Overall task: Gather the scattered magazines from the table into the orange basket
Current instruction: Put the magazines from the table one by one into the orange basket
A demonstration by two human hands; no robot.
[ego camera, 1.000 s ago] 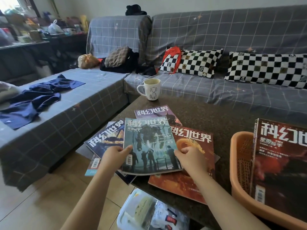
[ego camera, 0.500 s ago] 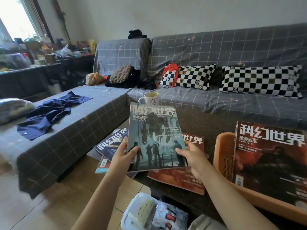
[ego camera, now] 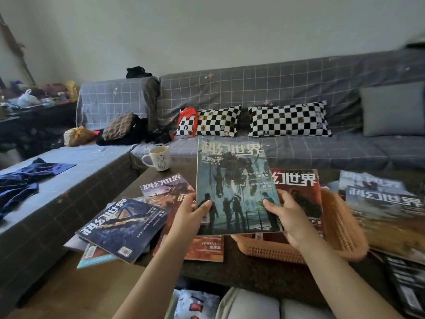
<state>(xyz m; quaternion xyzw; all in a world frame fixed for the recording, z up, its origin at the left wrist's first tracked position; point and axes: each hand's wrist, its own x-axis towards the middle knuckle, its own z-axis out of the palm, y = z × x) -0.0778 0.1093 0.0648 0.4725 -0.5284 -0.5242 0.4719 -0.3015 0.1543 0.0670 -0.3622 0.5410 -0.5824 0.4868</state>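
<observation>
I hold a teal magazine [ego camera: 234, 187] with a robot on its cover upright above the table, my left hand [ego camera: 190, 217] on its lower left corner and my right hand [ego camera: 289, 217] on its lower right corner. Behind and right of it sits the orange basket [ego camera: 340, 231], with a dark red magazine [ego camera: 299, 192] standing in it. On the dark table [ego camera: 253, 270] to the left lie a dark blue magazine [ego camera: 124, 226], a purple one [ego camera: 163, 185] and an orange-red one [ego camera: 204, 248]. More magazines [ego camera: 388, 217] lie to the right of the basket.
A white mug [ego camera: 158, 157] stands at the table's far left corner. A grey checked sofa [ego camera: 264, 100] with chequered cushions wraps the back and left. Blue clothing [ego camera: 25, 178] lies on its left section. Bags [ego camera: 197, 305] sit on the floor below the table's near edge.
Both hands lifted the teal magazine off the pile, raised it upright and carried it right toward the basket. My view swung right, revealing more magazines beyond the basket.
</observation>
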